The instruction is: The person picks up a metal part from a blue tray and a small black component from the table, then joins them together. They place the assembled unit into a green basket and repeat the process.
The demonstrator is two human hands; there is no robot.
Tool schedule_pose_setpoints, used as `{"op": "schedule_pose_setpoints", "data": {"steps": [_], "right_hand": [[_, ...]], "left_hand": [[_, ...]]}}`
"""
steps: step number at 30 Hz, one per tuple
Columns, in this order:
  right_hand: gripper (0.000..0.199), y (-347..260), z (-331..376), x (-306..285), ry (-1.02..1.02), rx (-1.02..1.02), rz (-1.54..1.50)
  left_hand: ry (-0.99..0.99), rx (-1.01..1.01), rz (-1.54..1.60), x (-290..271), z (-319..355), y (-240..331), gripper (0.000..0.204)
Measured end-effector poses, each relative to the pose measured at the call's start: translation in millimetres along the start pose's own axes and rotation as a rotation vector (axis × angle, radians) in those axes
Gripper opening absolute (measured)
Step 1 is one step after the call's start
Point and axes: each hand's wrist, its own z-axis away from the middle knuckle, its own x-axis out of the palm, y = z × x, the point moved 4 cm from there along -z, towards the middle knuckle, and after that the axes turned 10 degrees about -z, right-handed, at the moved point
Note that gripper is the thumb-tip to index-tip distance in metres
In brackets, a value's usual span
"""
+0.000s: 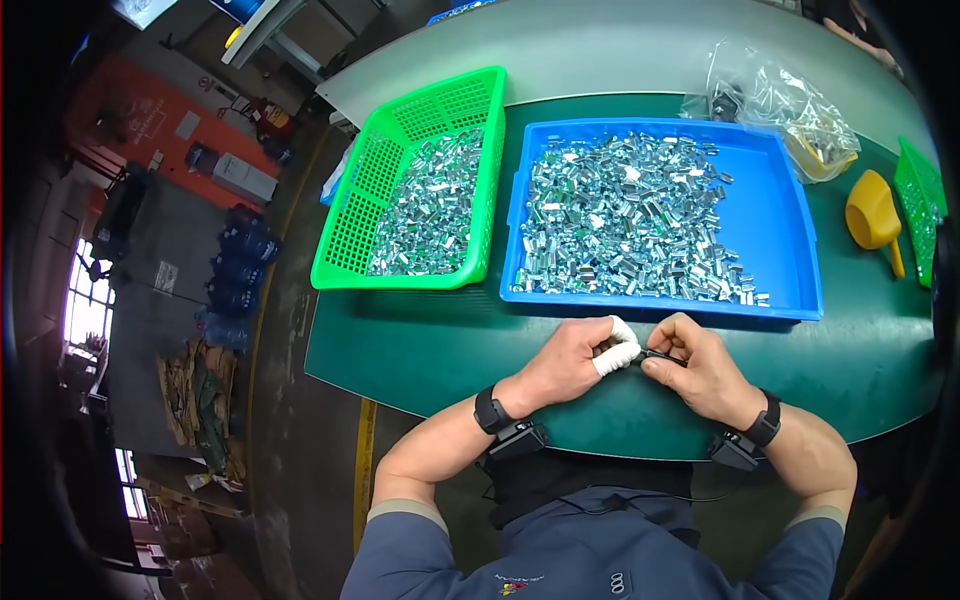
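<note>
My left hand [577,362] is at the front of the green table, with white wraps on its thumb and forefinger. Those two fingertips press together on something too small to make out. Touching them from the right, my right hand [704,372] pinches a thin dark object [660,355] between thumb and fingers. Its kind cannot be told, as the fingers cover most of it. Just beyond both hands lies a blue tray [770,215] holding a heap of small shiny metal pieces [625,220]. More such pieces fill part of a green plastic basket [350,215] at the left.
A clear plastic bag [770,95] lies behind the tray's right corner. On the right are a yellow scoop [873,212] and another green basket [912,195]. A low grey partition [600,55] borders the green table [400,345] at the back.
</note>
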Motion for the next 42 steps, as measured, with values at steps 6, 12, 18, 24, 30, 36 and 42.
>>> {"op": "schedule_pose_setpoints", "data": {"steps": [6, 12, 18, 24, 30, 36, 42], "right_hand": [[0.013, -0.8, 0.4, 1.2, -0.064, -0.036, 0.063], [0.016, -1.3, 2.4, -1.9, 0.056, -0.043, -0.077], [0.023, 0.7, 0.9, -7.8, 0.047, -0.254, 0.094], [0.025, -3.5, 4.6, -8.9, 0.087, -0.139, -0.067], [0.024, -4.8, 5.8, -7.4, 0.009, -0.179, -0.033], [0.023, -2.6, 3.3, -6.7, 0.005, -0.222, 0.001], [0.023, -3.4, 4.6, -10.4, -0.007, -0.259, 0.016]], "left_hand": [[-0.028, -0.058, 0.025, 1.4, 1.4, -9.7, 0.014], [0.104, -0.048, -0.051, -20.3, 11.4, 7.1, 0.013], [0.48, 0.047, -0.466, -116.2, 21.3, 40.8, 0.014], [0.82, 0.188, -0.956, -164.9, 7.2, 75.2, 0.023], [0.369, 0.148, -0.845, -89.8, -38.4, 41.0, 0.025], [0.187, 0.096, -0.863, -66.8, -62.9, 8.3, 0.019], [0.17, 0.005, -0.692, -70.9, -64.3, 2.8, 0.016]]}}
